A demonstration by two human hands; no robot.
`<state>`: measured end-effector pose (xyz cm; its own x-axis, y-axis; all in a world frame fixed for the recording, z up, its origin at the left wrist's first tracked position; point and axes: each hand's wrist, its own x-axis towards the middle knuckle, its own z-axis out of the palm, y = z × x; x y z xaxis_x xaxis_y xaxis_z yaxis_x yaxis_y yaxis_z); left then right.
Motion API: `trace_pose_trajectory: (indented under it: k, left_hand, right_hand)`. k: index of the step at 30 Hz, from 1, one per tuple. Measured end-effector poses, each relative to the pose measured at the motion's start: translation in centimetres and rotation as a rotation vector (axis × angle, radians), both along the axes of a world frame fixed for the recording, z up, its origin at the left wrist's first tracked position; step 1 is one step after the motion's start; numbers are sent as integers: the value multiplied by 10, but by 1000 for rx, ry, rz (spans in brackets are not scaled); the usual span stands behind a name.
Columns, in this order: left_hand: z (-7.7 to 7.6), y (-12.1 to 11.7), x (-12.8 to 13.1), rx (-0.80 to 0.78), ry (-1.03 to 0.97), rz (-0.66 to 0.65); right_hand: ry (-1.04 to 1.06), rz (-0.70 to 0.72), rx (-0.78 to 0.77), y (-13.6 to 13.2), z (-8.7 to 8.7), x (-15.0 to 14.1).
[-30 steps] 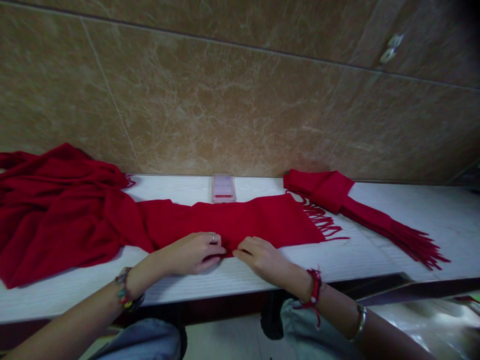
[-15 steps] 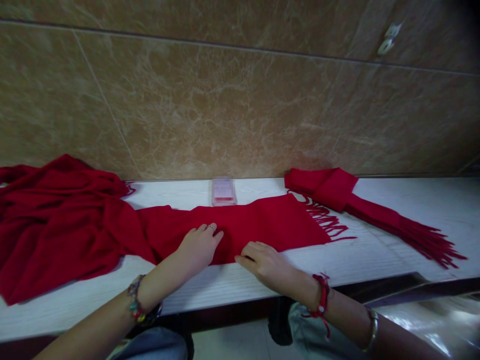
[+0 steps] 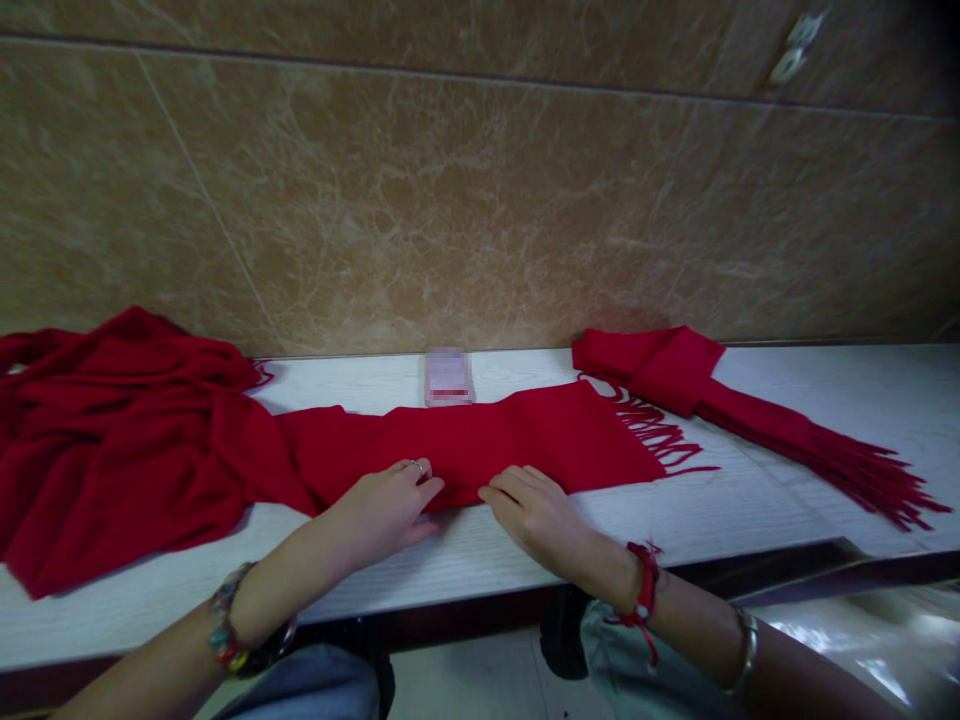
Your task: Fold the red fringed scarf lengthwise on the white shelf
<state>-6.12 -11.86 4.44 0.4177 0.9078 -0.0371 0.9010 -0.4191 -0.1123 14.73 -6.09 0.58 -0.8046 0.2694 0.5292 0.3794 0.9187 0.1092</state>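
Observation:
A long red scarf (image 3: 517,435) lies stretched across the white table (image 3: 750,510), its fringed end pointing right and its other end bunched in a heap (image 3: 112,450) at the left. My left hand (image 3: 386,505), which wears a ring, has its fingers curled onto the scarf's near edge with the thumb under them. My right hand (image 3: 536,510) is just to its right, with its fingers bent over the same edge. Both hands look pinched on the fabric. There are bracelets on both wrists.
A second red scarf (image 3: 675,375), folded and fringed, lies at the back right of the table. A small pinkish flat object (image 3: 448,376) stands against the marble wall behind the scarf. My knees show below the table's front edge.
My left hand, flat on the scarf half a second ago, has drawn back to the near edge and curled on it. My right hand stays at the edge.

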Motion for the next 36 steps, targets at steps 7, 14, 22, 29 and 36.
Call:
trace_pose_trajectory:
  k: [7, 14, 22, 29, 36]
  left_hand:
    - [-11, -10, -6, 106, 97, 20]
    - [-19, -9, -11, 170, -8, -16]
    - [-9, -12, -28, -26, -29, -129]
    - [7, -23, -39, -157, -98, -114]
    - [7, -6, -15, -169, -172, -192]
  right_hand:
    - [-14, -43, -61, -8, 2, -15]
    - [-119, -9, 39, -8, 6, -27]
    - [-189, 244, 81, 5, 6, -18]
    - [-252, 259, 61, 5, 9, -15]
    - [-305, 186, 49, -7, 13, -13]
